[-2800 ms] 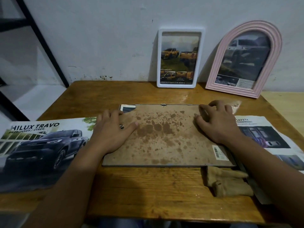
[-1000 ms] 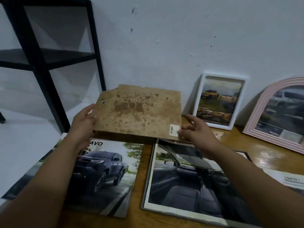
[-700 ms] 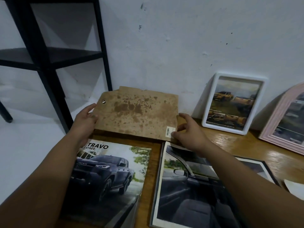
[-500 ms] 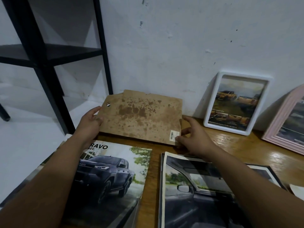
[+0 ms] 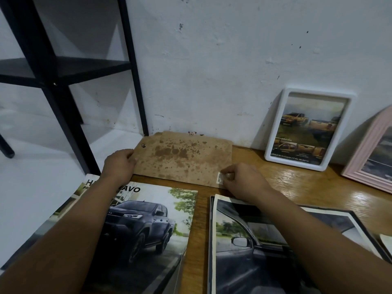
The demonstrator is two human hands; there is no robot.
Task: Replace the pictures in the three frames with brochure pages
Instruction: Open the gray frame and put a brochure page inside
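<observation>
Ahead of me at twelve o'clock stands a white plastered wall [image 5: 222, 66], scuffed and pocked with small dark marks, grimy along its foot. At ten o'clock a black metal shelving unit with a dark shelf board [image 5: 63, 68] stands on the pale white floor [image 5: 31, 179]. Under me, from six round to three o'clock, runs the brown varnished wooden tabletop [image 5: 301, 187], glossy with soft, dim light.

"TOYOTA" on brochure cover [image 5: 146, 219] (faint)
</observation>
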